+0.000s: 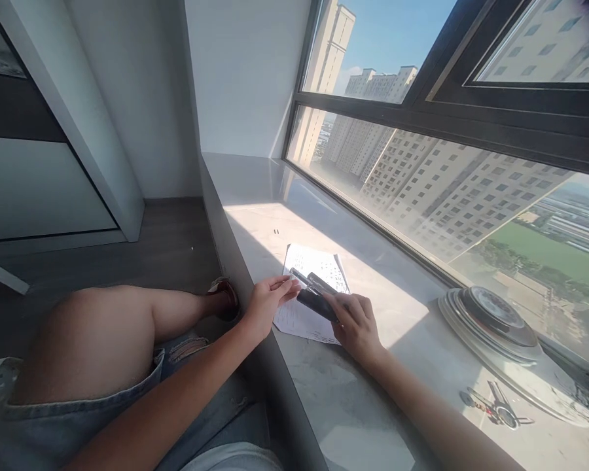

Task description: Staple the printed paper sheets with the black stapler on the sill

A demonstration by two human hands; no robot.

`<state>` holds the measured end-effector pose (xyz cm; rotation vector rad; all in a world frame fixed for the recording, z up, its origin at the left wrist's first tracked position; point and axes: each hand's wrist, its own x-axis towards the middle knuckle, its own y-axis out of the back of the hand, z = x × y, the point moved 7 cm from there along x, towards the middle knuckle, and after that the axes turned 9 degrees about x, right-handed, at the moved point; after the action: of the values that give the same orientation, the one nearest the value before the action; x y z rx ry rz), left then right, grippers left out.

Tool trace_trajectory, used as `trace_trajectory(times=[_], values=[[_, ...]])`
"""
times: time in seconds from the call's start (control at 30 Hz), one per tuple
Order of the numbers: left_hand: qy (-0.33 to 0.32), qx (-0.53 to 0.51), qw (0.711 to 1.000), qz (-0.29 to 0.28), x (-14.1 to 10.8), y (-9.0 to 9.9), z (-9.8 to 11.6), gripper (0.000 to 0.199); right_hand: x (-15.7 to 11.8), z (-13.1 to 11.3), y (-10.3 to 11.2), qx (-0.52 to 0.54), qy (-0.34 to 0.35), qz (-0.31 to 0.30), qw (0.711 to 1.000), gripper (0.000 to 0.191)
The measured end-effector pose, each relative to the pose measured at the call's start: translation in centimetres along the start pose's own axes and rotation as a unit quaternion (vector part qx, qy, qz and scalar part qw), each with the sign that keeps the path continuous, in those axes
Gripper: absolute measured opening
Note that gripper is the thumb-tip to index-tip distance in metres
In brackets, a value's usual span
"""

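My right hand (356, 320) grips a black and silver stapler (317, 302) by its rear end. Its long parts are spread apart, with a narrow metal rail pointing left. At the front end of these parts is my left hand (269, 304), fingers drawn together; what lies between its fingertips is too small to make out. Under both hands lies a white sheet of paper (302, 327) with handwriting, on the pale stone sill. Two tiny dark pieces (275, 231) rest on the sill beyond the paper.
A stack of round, plate-like items (495, 320) stands on the sill at the right. Closer to me are keys and a metal object (503, 412). A large window (397, 190) borders the sill's far side. My bent leg (93, 340) is at the left, above the dark floor.
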<state>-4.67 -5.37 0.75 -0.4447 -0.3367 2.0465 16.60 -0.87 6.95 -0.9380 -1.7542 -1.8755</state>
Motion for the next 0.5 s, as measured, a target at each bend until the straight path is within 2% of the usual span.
trace_trajectory(times=[0.1, 0.17, 0.23, 0.3, 0.4, 0.5], values=[[-0.064, 0.047, 0.996, 0.037, 0.0, 0.6, 0.9, 0.030, 0.4, 1.1, 0.5, 0.013, -0.101, 0.058, 0.993, 0.037], [-0.105, 0.088, 0.990, 0.040, -0.1, 0.6, 1.5, 0.037, 0.3, 2.3, 0.0, 0.055, -0.192, 0.041, 0.979, 0.020], [-0.143, 0.137, 0.980, 0.027, -0.3, 0.3, 2.2, 0.043, 0.0, 3.3, -0.9, 0.106, -0.267, 0.001, 0.958, 0.010], [-0.187, 0.193, 0.963, 0.014, -0.8, -0.1, 2.9, 0.045, -0.2, 4.0, -1.7, 0.139, -0.310, -0.034, 0.940, 0.008], [-0.259, 0.283, 0.923, -0.008, -2.0, -1.2, 3.9, 0.040, -0.5, 4.8, -2.6, 0.161, -0.335, -0.066, 0.926, 0.013], [-0.296, 0.332, 0.894, -0.057, -3.2, -2.7, 4.1, 0.038, -0.5, 4.9, -2.4, 0.167, -0.326, -0.042, 0.929, 0.028]])
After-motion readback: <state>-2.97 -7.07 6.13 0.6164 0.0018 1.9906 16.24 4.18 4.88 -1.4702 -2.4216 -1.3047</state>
